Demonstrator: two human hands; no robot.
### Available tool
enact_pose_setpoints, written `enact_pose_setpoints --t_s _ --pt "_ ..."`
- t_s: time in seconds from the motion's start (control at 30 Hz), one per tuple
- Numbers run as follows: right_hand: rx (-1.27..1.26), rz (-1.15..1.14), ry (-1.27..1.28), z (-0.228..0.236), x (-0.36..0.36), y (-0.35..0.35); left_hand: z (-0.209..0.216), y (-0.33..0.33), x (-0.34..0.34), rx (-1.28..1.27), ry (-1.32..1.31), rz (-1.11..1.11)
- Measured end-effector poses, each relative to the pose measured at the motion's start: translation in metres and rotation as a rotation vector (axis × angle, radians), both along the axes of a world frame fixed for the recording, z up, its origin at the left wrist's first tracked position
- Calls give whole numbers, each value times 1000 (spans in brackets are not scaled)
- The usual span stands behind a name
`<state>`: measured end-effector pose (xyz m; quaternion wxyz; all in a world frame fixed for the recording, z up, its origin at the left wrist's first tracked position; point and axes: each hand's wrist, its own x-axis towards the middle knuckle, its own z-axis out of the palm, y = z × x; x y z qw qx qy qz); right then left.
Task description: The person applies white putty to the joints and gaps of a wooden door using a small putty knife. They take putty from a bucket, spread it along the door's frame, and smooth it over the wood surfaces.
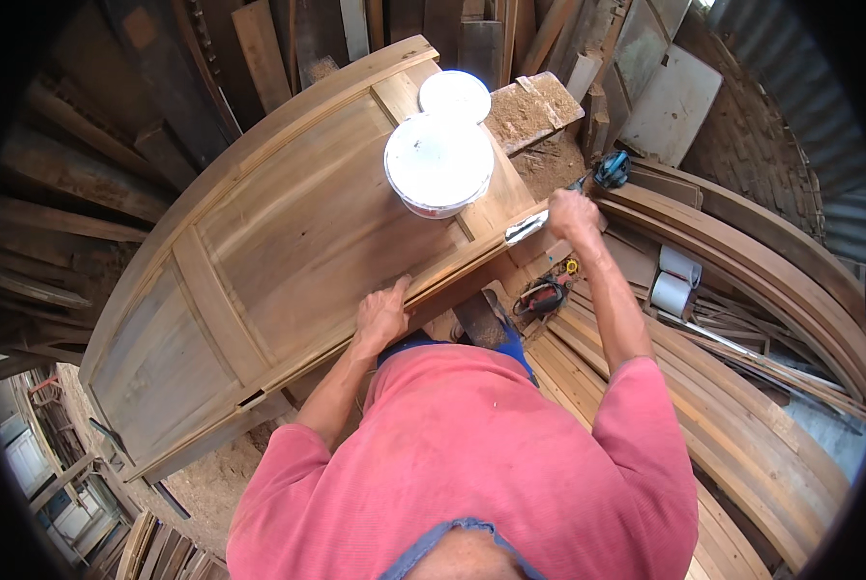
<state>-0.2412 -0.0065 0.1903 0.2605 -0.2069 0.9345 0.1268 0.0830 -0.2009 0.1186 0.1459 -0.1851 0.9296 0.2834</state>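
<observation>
A large wooden door panel [297, 227] with a curved far edge and framed sections lies in front of me. My left hand [382, 314] is closed over its near edge, fingers bent onto the wood. Toward the panel's right end, my right hand [573, 215] grips a putty knife [527, 227], its flat blade smeared white and lying at the panel's edge. The fist hides the knife's handle. On the panel stands a white bucket [440, 162], its top bright with glare. A smaller white round tub or lid [454, 95] sits just beyond it.
A blue power tool [612, 169] rests on wood right of my right hand. A red and black power tool [543, 296] lies below it. Long boards [684, 387] and curved timbers [771, 232] fill the right side. Planks [259, 53] stand behind. A sawdust-covered board [534, 111] lies beyond the panel.
</observation>
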Motion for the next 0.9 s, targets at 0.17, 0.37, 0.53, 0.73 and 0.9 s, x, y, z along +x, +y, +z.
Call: enact_pose_setpoints --t_s 0.17,0.37,0.53,0.73,0.9 --pt "-43 205 -51 -24 8 -3 -2 -1 -3 14 -14 -1" --pt "-6 -45 17 -7 2 -11 -1 -4 -3 12 -37 -11" --pt "-73 -18 78 4 -16 4 -1 -3 -5 15 -9 -12" --pt "-128 8 34 -12 5 11 -1 -3 -6 12 -18 -30" --pt "-377 -223 89 -1 -29 68 0 -5 -12 9 -61 -42"
